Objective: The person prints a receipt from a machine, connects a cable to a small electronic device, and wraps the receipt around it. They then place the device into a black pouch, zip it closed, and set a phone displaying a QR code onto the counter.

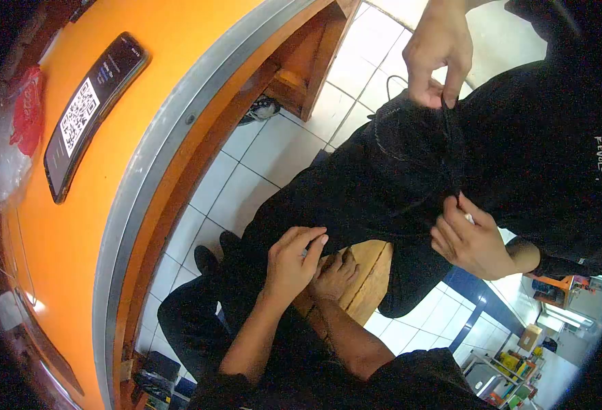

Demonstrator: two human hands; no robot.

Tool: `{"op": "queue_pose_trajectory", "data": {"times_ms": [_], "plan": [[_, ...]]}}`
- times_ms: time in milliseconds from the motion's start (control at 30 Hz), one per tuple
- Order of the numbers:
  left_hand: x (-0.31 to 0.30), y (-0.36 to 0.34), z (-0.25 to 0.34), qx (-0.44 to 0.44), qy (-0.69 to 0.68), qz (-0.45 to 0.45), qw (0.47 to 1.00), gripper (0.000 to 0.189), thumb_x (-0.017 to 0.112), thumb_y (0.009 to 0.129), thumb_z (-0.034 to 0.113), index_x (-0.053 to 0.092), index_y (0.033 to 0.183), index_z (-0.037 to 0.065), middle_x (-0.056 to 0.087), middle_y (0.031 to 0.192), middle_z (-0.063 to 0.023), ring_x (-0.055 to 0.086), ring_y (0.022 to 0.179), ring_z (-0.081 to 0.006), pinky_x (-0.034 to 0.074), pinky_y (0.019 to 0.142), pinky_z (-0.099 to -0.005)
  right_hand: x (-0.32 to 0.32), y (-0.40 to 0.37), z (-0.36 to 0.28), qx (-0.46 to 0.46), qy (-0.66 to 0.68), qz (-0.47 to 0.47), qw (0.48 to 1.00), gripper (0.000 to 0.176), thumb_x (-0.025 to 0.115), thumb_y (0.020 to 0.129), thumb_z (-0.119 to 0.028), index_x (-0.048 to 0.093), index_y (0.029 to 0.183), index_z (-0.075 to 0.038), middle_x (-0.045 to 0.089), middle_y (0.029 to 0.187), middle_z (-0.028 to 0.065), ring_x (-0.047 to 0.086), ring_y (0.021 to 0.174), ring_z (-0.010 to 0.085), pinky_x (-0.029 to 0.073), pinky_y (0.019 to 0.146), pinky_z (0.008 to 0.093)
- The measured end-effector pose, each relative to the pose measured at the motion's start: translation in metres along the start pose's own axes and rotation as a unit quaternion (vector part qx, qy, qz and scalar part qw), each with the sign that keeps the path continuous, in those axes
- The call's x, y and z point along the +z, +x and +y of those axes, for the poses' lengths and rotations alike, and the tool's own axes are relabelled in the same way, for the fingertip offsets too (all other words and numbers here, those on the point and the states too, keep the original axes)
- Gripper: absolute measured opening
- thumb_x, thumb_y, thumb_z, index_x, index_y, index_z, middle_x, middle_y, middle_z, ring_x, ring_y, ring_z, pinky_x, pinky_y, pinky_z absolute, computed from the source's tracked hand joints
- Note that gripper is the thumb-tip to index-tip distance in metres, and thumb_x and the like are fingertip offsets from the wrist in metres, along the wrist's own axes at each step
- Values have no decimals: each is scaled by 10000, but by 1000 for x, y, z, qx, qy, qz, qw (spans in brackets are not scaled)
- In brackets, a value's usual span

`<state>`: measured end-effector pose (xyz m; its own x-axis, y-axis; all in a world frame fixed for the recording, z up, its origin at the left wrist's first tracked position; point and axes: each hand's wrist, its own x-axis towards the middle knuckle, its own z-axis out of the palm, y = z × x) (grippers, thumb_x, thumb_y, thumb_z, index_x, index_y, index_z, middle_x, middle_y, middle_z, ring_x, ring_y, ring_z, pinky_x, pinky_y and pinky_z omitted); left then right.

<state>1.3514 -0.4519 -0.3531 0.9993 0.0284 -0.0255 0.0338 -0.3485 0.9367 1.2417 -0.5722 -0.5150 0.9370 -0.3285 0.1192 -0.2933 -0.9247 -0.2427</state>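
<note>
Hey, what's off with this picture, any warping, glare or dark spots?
Head view: fisheye bends the orange table edge into a curve; corners vignette black; the phone screen reads sharp; black fabric loses detail in shadow.

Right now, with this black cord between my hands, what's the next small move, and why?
Probably draw the black cord a little tauter. Your right hand pinches it, your left hand seems to grip it lower against the black fabric, and a slack loop shows beside it. Another person's hand touches the fabric, so pull softly.
</note>
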Motion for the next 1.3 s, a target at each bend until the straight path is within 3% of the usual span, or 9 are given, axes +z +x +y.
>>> {"op": "queue_pose_trajectory", "data": {"times_ms": [433, 833, 900, 1133, 1300], "plan": [[5, 1, 1, 0, 6, -7, 1000, 156, 706, 879, 118, 728, 995, 15, 719, 972, -149, 703, 882, -287, 547, 779, -350, 1, -1, 2, 17, -9, -32, 999, 544, 591, 875, -359, 515, 1271, 7, 390, 1459, 248, 341, 1373, 408, 193, 1148, 625], [5, 3, 12, 18, 6, -1, 1000, 148, 714, 873, 108, 729, 984, 10, 719, 949, -144, 703, 855, -279, 542, 764, -342, 6, -3, 9, 23, -12, -81, 996, 622, 630, 826, -414, 524, 1261, 17, 382, 1451, 276, 294, 1399, 431, 165, 1163, 621], [5, 1, 13, 16, 7, -5, 1000, 139, 716, 870, 95, 729, 976, 8, 717, 937, -142, 703, 848, -272, 540, 756, -338, 14, -9, 13, 19, -15, -46, 999, 622, 617, 831, -427, 529, 1259, 15, 385, 1448, 277, 289, 1401, 436, 163, 1162, 626], [-4, -10, 17, 21, 21, -4, 1000, 160, 694, 891, 105, 722, 1014, 6, 703, 940, -152, 704, 819, -274, 550, 703, -337, -11, 2, 2, 22, 3, -77, 997, 628, 563, 893, -434, 510, 1319, 23, 373, 1452, 291, 307, 1388, 449, 161, 1161, 633], [-13, -19, 28, 12, 18, 8, 1000, 149, 725, 863, 75, 724, 993, 4, 719, 940, -140, 700, 848, -252, 540, 760, -330, -12, 4, -2, 28, 3, -58, 998, 587, 543, 916, -430, 514, 1313, 1, 360, 1464, 288, 311, 1384, 453, 168, 1156, 633]]}}
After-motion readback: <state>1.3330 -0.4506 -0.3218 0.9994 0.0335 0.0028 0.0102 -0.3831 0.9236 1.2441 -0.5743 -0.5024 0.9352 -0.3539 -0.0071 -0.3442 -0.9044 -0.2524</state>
